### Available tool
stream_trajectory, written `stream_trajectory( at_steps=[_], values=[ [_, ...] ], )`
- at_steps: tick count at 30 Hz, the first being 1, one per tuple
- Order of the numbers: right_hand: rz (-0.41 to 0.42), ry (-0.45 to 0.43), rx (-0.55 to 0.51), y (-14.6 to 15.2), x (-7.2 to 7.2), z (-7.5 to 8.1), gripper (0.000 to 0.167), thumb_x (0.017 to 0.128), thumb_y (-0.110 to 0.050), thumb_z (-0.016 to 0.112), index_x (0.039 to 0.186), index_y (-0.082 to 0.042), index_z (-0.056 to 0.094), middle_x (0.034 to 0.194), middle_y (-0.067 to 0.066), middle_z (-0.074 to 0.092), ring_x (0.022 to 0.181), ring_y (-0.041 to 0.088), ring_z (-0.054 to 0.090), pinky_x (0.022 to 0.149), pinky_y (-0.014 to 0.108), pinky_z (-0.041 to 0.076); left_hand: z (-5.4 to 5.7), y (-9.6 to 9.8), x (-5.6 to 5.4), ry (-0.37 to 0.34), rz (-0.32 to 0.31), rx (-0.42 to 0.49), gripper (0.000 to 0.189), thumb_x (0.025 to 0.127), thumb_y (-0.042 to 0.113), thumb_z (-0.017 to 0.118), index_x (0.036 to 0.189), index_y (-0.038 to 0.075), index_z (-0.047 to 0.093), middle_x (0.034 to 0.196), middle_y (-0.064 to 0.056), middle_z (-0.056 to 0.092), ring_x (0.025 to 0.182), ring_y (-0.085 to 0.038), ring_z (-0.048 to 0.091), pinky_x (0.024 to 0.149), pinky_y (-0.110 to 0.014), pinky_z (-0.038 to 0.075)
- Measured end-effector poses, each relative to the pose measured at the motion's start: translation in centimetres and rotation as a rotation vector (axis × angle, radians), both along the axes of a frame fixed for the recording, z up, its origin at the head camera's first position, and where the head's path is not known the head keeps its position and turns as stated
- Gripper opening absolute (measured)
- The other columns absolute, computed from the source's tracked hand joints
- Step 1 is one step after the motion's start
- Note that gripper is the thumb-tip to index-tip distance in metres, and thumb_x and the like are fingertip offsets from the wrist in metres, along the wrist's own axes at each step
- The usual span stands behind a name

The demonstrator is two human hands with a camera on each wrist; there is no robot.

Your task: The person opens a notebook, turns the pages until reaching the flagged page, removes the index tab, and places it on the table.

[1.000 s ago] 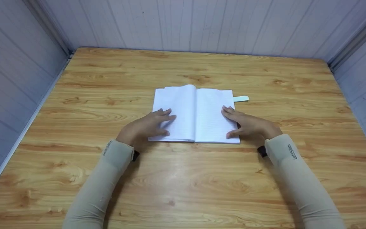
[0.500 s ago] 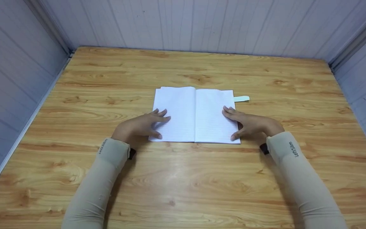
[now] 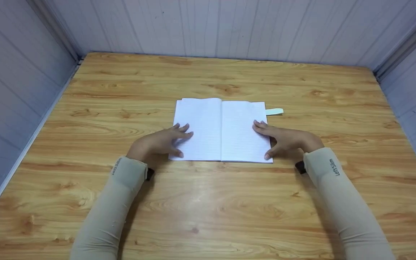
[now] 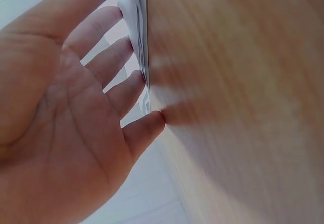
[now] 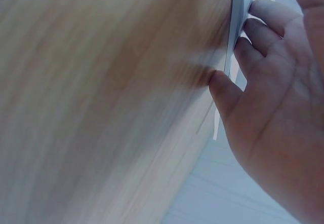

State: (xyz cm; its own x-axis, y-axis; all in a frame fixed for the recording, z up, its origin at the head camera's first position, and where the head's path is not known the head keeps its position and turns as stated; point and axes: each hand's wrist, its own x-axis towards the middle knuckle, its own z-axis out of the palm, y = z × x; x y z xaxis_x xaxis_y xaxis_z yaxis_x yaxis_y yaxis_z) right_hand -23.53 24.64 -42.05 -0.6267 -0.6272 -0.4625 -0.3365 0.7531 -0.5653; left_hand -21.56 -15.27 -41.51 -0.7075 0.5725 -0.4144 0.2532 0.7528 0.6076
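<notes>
An opened notebook [image 3: 204,115] with white lined pages lies flat at the middle of the table. My left hand [image 3: 161,142] rests on the left page near its outer edge, fingers spread. In the left wrist view, the little finger of the left hand [image 4: 76,97] touches the tabletop beside the notebook's edge. On the other side, my right hand [image 3: 285,139] rests on the right page's outer edge, also with fingers spread. The right wrist view shows the right hand [image 5: 273,82] with its little finger on the wood and its other fingertips at the notebook's edge.
A pale tab [image 3: 274,111] sticks out past the notebook's right edge. The wood-grain table [image 3: 208,213] meets panelled walls at the back [image 3: 200,29] and on both sides. A dark wrist camera [image 3: 150,174] shows under the left sleeve.
My left hand has slid left toward the outer edge of the page, and the raised left pages now lie flatter. My right thumb has shifted slightly toward the right edge.
</notes>
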Motion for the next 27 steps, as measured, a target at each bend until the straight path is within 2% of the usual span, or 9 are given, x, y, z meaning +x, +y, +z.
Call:
stream_trajectory(
  at_steps=[15, 27],
  values=[
    [-0.003, 0.023, 0.011, -0.13, 0.22, 0.26, 0.105, 0.080, -0.034, 0.074, 0.155, -0.018, 0.004, 0.162, -0.003, -0.011, 0.149, 0.023, -0.011, 0.121, 0.051, 0.003, 0.03, -0.10, 0.00, 0.012, -0.009, -0.011, 0.076, 0.087, 0.016, 0.070, 0.151, 0.020, 0.029, 0.163, 0.003, 0.004, 0.150, -0.024, -0.007, 0.121, -0.050, 0.003],
    [-0.021, -0.009, -0.001, -0.24, 0.18, 0.25, 0.106, 0.078, -0.031, 0.076, 0.155, -0.018, 0.004, 0.162, -0.003, -0.012, 0.149, 0.023, -0.012, 0.121, 0.049, 0.003, -0.04, -0.17, 0.04, -0.002, -0.011, 0.020, 0.076, 0.086, 0.014, 0.070, 0.150, 0.018, 0.030, 0.162, 0.002, 0.005, 0.150, -0.024, -0.008, 0.121, -0.049, 0.002]
  ],
)
